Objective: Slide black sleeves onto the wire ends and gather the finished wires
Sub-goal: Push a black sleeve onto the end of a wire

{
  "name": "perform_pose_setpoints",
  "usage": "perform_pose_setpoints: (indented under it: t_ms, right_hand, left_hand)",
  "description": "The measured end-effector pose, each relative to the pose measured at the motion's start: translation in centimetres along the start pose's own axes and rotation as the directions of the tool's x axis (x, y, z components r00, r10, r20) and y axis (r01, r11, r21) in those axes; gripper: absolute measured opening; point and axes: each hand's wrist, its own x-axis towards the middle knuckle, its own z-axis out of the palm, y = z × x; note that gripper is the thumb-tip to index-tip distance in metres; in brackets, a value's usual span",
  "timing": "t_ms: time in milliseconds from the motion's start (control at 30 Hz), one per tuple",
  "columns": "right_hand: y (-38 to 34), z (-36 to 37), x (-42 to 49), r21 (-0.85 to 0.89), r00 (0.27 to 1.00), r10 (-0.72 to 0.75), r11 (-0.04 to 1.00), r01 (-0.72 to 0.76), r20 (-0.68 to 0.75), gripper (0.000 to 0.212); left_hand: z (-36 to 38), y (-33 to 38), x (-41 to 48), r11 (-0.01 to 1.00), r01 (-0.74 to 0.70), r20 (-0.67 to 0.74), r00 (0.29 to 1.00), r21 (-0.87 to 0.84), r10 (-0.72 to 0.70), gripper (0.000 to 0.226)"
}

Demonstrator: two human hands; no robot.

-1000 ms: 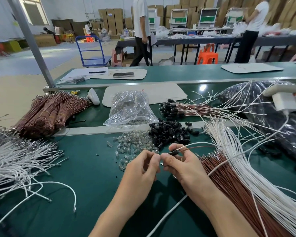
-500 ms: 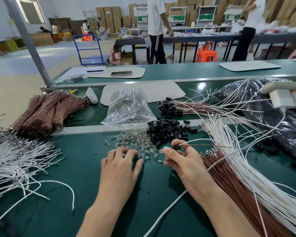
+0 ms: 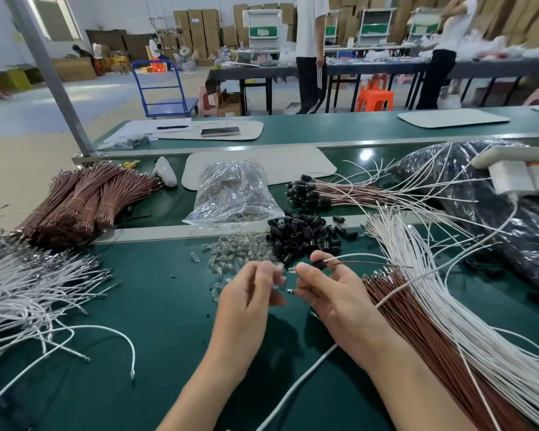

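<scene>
Green matting covers your worktop (image 3: 137,306), and the work sits near its middle. Your right hand (image 3: 333,293) pinches a black sleeve (image 3: 319,264) between thumb and forefinger, and two wires (image 3: 371,262), one white and one brown, run out of it toward the right edge. Your left hand (image 3: 249,293) has its fingertips drawn together just beside it; blur hides whether they hold anything. The loose sleeves (image 3: 305,236) are heaped at the worktop's far edge, and the finished wires (image 3: 324,192) lie beyond the rail. Watch the trailing leads: they cross the loose white wires (image 3: 433,275), so a quick pull could snag them and drag several along. A slack pinch could also let the sleeve slip back off or drop among the clear pieces (image 3: 231,255).
</scene>
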Motion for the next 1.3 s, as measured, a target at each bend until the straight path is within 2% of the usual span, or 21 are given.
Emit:
perform_pose_setpoints:
  t_ms: [100, 200, 633, 833, 1300]
  right_hand:
    - [0.0, -0.03, 0.1, 0.006, 1.0, -0.003, 1.0, 0.003, -0.007, 0.043]
    - [0.07, -0.1, 0.24, 0.003, 0.999, -0.022, 1.0, 0.022, -0.023, 0.042]
    - [0.27, -0.06, 0.2, -0.027, 0.998, -0.049, 0.998, 0.048, -0.03, 0.035]
    - [0.45, -0.18, 0.24, -0.017, 0.998, -0.052, 0.999, 0.051, -0.033, 0.035]
    - [0.19, -0.56, 0.32, -0.017, 0.998, -0.042, 0.999, 0.042, -0.036, 0.034]
  left_hand:
    - [0.34, -0.37, 0.26, 0.989, 0.035, 0.042, 0.999, -0.143, -0.029, 0.011]
    - [0.24, -0.66, 0.49, 0.976, 0.054, 0.045, 0.998, -0.213, -0.045, 0.01]
    - [0.27, -0.78, 0.45, 0.988, 0.012, 0.035, 0.999, -0.153, -0.007, 0.014]
    - [0.25, -0.98, 0.42, 0.996, -0.017, 0.041, 0.999, -0.092, 0.021, 0.026]
    - [0.24, -1.0, 0.38, 0.998, -0.049, 0.032, 0.998, -0.032, 0.05, 0.023]
